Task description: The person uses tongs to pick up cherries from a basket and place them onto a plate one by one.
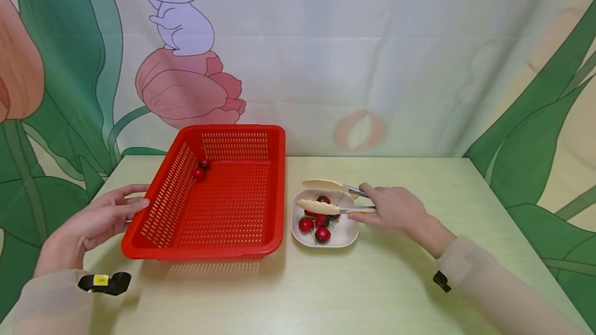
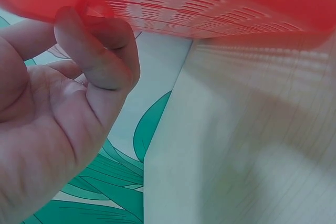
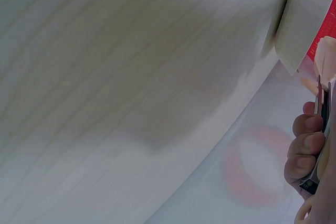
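My left hand (image 1: 104,216) grips the left rim of a red plastic basket (image 1: 228,252), which tilts slightly off the table. In the left wrist view, curled fingers (image 2: 97,51) hold the rim from beneath. Two dark red cherries (image 1: 199,173) lie in the basket's far left corner. Right of it is a small white dish (image 1: 342,240) with several stemmed cherries (image 1: 323,234). My right hand (image 1: 396,208) holds tongs (image 1: 344,210) with pale tips, their arms spread over the dish. In the right wrist view, curled fingers (image 3: 306,148) wrap the tongs' handle.
The light wood-look table (image 1: 419,283) ends at the back against a printed curtain (image 1: 419,66) with flowers, leaves and a white animal. Basket and dish stand close side by side. Black straps (image 1: 104,282) sit on both wrists.
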The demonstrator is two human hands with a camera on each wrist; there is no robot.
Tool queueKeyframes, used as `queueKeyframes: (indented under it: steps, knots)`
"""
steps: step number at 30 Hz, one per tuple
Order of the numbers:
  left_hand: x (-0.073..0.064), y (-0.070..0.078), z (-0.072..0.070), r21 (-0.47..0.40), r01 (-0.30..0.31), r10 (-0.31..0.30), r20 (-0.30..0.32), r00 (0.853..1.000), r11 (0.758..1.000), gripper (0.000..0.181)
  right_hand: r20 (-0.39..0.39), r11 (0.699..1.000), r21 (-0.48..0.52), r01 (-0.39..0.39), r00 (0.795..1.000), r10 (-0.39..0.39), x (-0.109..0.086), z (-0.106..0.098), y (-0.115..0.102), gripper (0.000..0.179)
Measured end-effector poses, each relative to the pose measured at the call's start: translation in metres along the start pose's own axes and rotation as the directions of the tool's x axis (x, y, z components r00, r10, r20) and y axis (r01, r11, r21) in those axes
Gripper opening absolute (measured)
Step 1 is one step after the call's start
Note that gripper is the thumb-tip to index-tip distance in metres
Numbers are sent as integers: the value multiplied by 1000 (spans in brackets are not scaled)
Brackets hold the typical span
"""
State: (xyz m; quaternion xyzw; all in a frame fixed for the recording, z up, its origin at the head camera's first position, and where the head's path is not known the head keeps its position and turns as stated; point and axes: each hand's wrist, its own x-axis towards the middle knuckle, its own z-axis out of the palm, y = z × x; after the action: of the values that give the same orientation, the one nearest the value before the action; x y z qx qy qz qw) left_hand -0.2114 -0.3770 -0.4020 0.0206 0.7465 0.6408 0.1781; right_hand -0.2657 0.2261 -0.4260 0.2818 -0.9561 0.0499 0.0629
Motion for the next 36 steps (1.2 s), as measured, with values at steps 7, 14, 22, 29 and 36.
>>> queueKeyframes:
  steps: [7,14,22,29,36]
  knots:
    - [0,1,-1,7,-8,8,-3,1000,1000,41,-107,995,-81,59,992,-68,1,3,7,61]
    - [0,-1,-1,-1,-5,5,-3,1000,1000,40,-132,993,-94,76,987,-88,5,3,5,59]
    - [0,-2,-1,-8,-19,19,15,1000,1000,41,-126,995,-77,62,989,-72,14,-12,2,63]
    - [0,1,0,17,-17,17,1,1000,1000,48,-137,997,-70,31,990,-41,26,-29,1,64]
    - [0,1,0,26,-11,11,5,1000,1000,54,-127,999,-37,-7,992,3,35,-37,1,65]
